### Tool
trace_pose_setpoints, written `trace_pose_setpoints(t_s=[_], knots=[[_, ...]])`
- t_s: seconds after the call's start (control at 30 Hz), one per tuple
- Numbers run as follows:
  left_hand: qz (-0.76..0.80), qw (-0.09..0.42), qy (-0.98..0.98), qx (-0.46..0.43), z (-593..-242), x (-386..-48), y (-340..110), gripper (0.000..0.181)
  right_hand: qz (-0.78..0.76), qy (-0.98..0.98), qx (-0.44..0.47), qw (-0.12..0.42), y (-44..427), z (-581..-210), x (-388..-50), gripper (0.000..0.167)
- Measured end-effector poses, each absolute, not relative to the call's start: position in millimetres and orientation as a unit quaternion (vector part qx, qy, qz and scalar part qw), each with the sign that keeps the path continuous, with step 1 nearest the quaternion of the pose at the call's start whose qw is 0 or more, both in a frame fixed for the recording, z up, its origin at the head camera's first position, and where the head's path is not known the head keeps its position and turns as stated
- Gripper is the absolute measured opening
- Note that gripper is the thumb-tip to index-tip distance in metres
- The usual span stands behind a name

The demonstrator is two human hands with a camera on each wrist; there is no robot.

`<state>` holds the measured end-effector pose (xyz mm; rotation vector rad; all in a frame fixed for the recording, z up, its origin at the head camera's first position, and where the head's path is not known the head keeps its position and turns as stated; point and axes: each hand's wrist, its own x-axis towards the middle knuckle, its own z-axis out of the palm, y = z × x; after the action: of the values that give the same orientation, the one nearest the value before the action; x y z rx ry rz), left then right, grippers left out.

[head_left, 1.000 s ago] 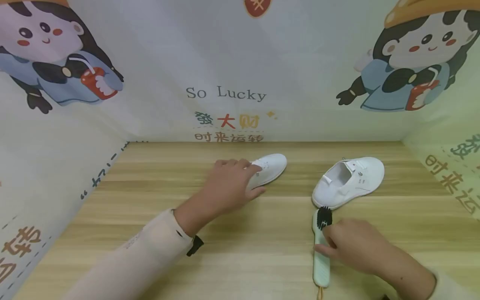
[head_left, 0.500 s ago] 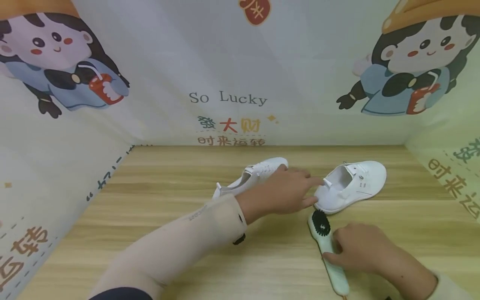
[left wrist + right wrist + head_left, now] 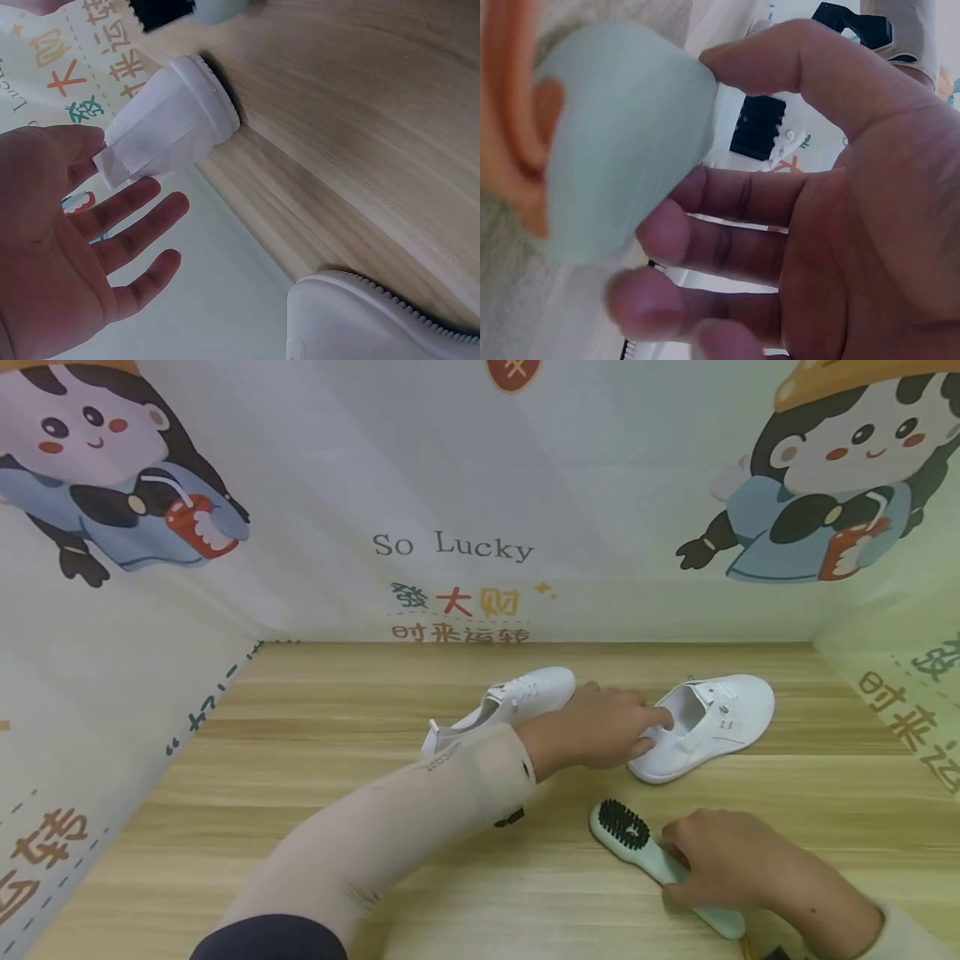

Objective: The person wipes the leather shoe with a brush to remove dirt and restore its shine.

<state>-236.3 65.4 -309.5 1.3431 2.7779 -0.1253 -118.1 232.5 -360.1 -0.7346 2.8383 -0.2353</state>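
Note:
My left hand (image 3: 592,727) is at the heel of the right-hand white sneaker (image 3: 731,722), the index finger over its opening and the thumb outside. In the left wrist view, thumb and index pinch the heel tab of that sneaker (image 3: 165,124) while the other fingers stay extended. My right hand (image 3: 731,860) holds a pale green brush (image 3: 660,864) by its handle, black bristles facing up. Thumb and fingertips meet the handle end (image 3: 630,142) in the right wrist view. The second white sneaker (image 3: 536,689) lies behind my left forearm, partly covered.
A wood-grain tabletop (image 3: 525,893) carries everything. Pale printed sheets (image 3: 600,527) with cartoon figures and lettering wall it in at the back and both sides. An orange cord loop (image 3: 510,97) hangs from the brush handle.
My left hand has moved right, from the left-hand sneaker to the heel of the right-hand one. The brush has turned, its head swinging left and away from that sneaker.

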Motion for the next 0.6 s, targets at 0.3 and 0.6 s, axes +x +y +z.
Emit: trace_pose_setpoints(t_s=[0.3,0.6], knots=[[-0.023,0.022,0.897,0.442,-319,-239,59,0.026,-0.101,0.947,-0.275,0.129,232,-359,-118,0.029],[0.008,0.037,0.905,0.424,-322,-230,20,0.020,-0.106,0.937,-0.316,0.106,231,-359,-118,0.030]])
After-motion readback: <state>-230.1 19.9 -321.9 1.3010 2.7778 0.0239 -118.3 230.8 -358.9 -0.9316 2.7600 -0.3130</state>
